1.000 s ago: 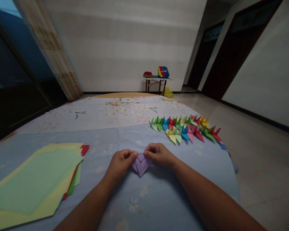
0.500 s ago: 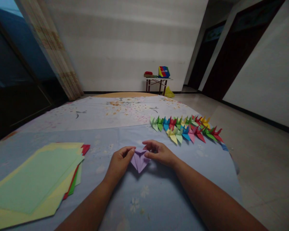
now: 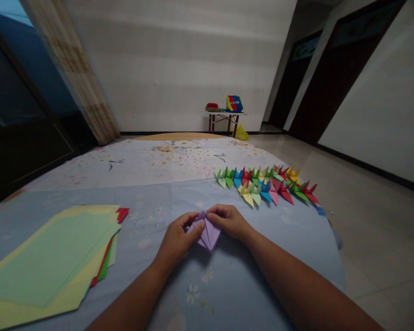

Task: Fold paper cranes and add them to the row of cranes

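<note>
A piece of folded purple origami paper is held just above the blue tablecloth, its pointed end toward me and creases running down its face. My left hand is closed on its left side, the thumb lying across the front. At the upper right edge, my right hand pinches the paper between thumb and fingers. The fingertips behind the paper are partly hidden.
To the left lies a stack of coloured paper sheets, pale green and yellow on top. Rows of folded paper cranes in several colours stand at the right. The tablecloth covers a round table; a small side table stands by the wall.
The purple paper has turned and shifted slightly right. My left thumb has moved onto its front, and my right hand, looser before, has closed on the top edge.
</note>
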Demonstrator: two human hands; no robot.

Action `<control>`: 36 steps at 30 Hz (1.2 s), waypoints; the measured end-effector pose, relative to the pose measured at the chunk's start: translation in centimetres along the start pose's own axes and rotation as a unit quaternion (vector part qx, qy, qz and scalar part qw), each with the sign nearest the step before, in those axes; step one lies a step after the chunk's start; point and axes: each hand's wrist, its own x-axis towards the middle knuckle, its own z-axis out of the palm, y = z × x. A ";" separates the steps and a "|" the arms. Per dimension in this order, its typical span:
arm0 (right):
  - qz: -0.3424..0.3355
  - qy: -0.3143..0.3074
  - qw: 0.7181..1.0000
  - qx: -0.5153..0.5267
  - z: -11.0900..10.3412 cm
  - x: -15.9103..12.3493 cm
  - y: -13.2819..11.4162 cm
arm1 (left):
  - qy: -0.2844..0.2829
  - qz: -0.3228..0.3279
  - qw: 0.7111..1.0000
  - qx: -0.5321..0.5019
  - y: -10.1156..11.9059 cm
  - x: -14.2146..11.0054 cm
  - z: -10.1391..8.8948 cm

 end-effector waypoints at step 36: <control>-0.023 0.014 0.998 -0.057 -0.1 0.0 0.3 | 0.052 0.052 0.993 0.092 -0.9 0.1 0.0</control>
